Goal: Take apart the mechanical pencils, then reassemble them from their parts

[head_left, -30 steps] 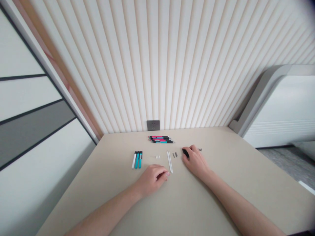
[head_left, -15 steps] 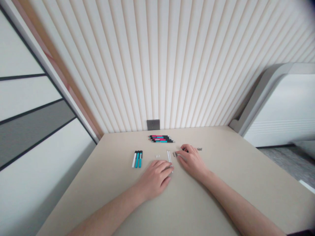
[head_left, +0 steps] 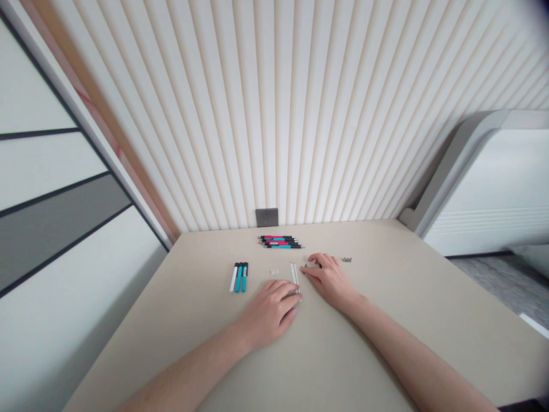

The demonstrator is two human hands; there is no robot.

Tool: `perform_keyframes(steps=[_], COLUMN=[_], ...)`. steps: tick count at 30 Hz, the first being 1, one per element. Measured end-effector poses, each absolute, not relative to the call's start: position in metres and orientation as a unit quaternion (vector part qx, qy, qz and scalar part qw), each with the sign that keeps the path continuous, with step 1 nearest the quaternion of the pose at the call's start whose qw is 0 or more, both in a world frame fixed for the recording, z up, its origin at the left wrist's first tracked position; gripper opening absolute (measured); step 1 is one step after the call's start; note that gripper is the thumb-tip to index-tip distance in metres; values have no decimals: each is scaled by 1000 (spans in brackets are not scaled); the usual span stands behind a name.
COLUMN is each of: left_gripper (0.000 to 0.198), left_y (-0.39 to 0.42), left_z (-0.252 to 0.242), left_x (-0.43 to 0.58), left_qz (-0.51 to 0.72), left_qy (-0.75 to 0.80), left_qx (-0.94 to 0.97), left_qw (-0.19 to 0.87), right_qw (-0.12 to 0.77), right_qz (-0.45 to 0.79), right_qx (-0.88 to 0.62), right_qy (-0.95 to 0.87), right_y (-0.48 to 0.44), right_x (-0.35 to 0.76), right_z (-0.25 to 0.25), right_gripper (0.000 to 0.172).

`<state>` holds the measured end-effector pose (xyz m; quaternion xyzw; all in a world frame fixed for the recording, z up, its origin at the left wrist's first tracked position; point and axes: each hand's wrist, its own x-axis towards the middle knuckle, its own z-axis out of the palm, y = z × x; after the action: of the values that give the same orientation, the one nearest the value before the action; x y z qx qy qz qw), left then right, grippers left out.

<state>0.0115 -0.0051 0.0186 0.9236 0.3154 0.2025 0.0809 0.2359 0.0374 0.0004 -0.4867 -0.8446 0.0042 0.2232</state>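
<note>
My left hand (head_left: 271, 309) lies palm down with its fingers stretched out. Its fingertips rest on the lower ends of thin white rods (head_left: 294, 273), which lie side by side and look like pen refills. To their right, my right hand (head_left: 328, 278) has thumb and index finger together at a small grey metal piece (head_left: 305, 265), mostly covered by the fingertips. Something small and black (head_left: 319, 265) shows under the curled fingers of that hand. Several small white pieces (head_left: 274, 272) sit in a row beyond my left hand.
Several pink, teal and black pens (head_left: 281, 242) lie stacked near the back edge. Three white and teal barrels with black ends (head_left: 239, 277) lie at left. More small dark metal pieces (head_left: 346, 260) are at right. A socket (head_left: 266, 217) is on the ribbed wall behind the table (head_left: 206, 257).
My right hand has shifted slightly left, so its fingertips now cover the spot where small grey pieces showed. My left hand stays in place on the white rods.
</note>
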Motion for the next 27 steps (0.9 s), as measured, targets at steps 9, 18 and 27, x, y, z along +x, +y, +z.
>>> perform_keyframes(steps=[9, 18, 27], left_gripper=[26, 26, 27], left_y=[-5, -4, -4], left_z=[20, 18, 16], left_x=[11, 11, 11], left_qz=[204, 199, 192], left_qy=[295, 301, 306], left_qx=[931, 930, 929], left_qw=[72, 73, 77], right_qw=[229, 223, 200], right_qz=[1, 2, 23], right_qx=[-491, -513, -491], right_qy=[-841, -829, -847], right_y=[38, 39, 41], right_x=[236, 237, 235], right_z=[0, 0, 1], right_gripper=[21, 22, 27])
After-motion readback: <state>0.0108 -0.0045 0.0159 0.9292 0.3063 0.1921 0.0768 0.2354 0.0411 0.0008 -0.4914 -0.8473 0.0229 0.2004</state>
